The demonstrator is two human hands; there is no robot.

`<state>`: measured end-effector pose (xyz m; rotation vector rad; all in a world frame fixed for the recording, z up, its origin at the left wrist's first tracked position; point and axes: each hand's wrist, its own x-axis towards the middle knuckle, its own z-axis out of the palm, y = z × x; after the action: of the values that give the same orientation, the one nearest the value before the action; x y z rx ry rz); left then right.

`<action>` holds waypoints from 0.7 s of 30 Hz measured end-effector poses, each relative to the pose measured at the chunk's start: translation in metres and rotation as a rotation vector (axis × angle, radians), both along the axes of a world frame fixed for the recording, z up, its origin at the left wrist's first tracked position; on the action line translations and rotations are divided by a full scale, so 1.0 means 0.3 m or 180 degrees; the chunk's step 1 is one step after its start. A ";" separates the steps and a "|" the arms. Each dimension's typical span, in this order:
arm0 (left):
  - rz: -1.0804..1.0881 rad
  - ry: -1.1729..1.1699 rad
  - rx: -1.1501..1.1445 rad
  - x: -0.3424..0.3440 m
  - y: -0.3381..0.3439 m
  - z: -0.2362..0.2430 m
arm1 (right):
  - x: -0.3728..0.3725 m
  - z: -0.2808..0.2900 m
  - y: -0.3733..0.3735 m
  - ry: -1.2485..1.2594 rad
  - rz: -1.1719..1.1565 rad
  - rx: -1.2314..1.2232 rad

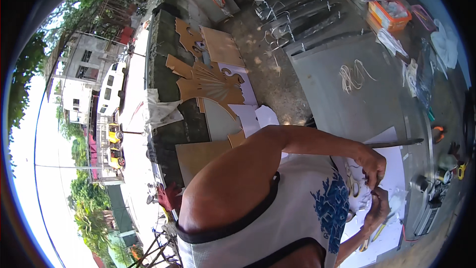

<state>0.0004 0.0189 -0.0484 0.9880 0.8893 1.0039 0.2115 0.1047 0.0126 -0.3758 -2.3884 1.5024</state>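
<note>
Bent across the picture, my left arm comes from the shoulder at left. My left hand (373,165) has its fingers curled down onto a white piece with curved edges (361,198). Just below it, my right hand (379,207) closes on the same piece, and the two hands almost touch. The fingers partly hide the white piece, so its full shape does not show. White sheets (394,168) lie under the hands on the grey work surface (347,106). Beside my left hand lies a long dark strip (396,143). A yellow-handled tool (379,232) rests near my right forearm.
Loose pale string (353,77) lies on the table. Beyond it are long dark strips (315,29) with white ties and an orange-rimmed container (390,16). Orange-handled scissors (438,131) and a yellow tape measure (461,170) sit at right. Brown cut-out panels (210,84) lean at left.
</note>
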 end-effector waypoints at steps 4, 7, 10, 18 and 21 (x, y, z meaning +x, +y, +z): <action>0.0144 0.0248 -0.0022 -0.006 0.010 0.037 | -0.027 0.029 0.049 -0.0060 0.0304 0.0051; 0.0321 0.0284 -0.0129 -0.022 -0.003 0.066 | -0.066 0.028 0.089 -0.0020 0.0501 0.0198; 0.0392 0.0418 -0.0146 -0.021 0.000 0.087 | -0.081 0.060 0.088 -0.0086 0.0426 0.0388; 0.0514 0.0442 -0.0136 -0.034 -0.011 0.128 | -0.113 0.069 0.106 0.0134 0.0556 0.0350; 0.0536 0.0626 0.0019 -0.042 -0.003 0.155 | -0.109 0.072 0.094 0.0168 0.0397 0.0158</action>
<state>-0.0123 0.0181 -0.0018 1.0424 1.1482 1.0634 0.1788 0.1328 0.0343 -0.1768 -2.4424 1.4818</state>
